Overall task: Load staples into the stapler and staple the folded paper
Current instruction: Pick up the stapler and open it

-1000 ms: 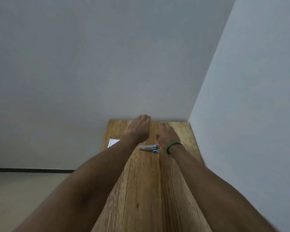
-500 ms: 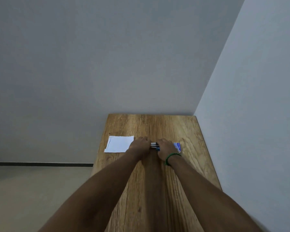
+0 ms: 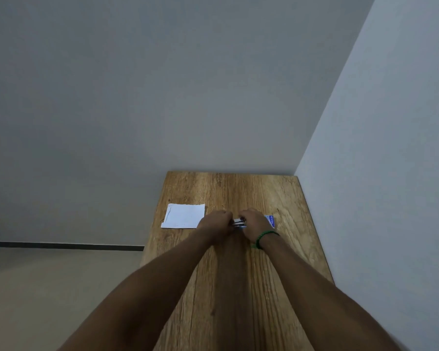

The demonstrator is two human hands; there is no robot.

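A small stapler, silver and dark, shows as a short strip between my two hands in the middle of the wooden table. My left hand grips its left end and my right hand, with a green band at the wrist, grips its right end. Most of the stapler is hidden under my fingers. A folded white paper lies flat to the left of my left hand, near the table's left edge. A small blue and white staple box lies just behind my right hand.
The narrow table stands in a corner, with a grey wall at its far end and a white wall along its right side. The table's left edge drops to a beige floor.
Both hands drew back from the far part of the table and closed on the stapler. The paper and the staple box came into sight. Over the last half second the hands barely moved.
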